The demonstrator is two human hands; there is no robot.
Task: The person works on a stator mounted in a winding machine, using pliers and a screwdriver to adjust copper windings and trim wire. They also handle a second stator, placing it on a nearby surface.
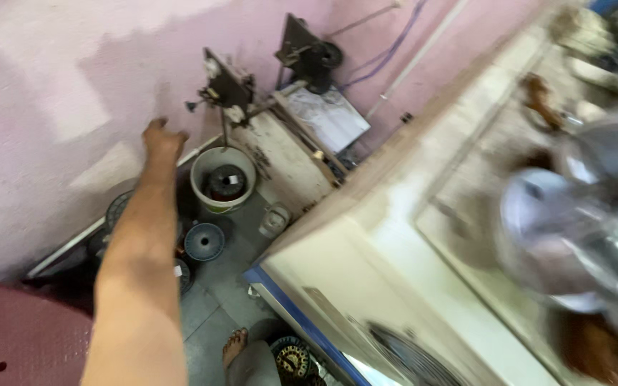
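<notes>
My left hand is stretched out toward the pink wall, fingers loosely curled, with nothing seen in it. It hovers just left of a white bucket that holds a dark wire spool. At the right, a shiny round metal housing is heavily blurred over the cream workbench. A brown blur under it may be my right hand; I cannot tell its grip.
A hand-crank winding machine sits on a worn wooden stand behind the bucket. Round dark discs lie on the grey floor. A red plastic seat is at the lower left. My bare foot shows by the bench's blue edge.
</notes>
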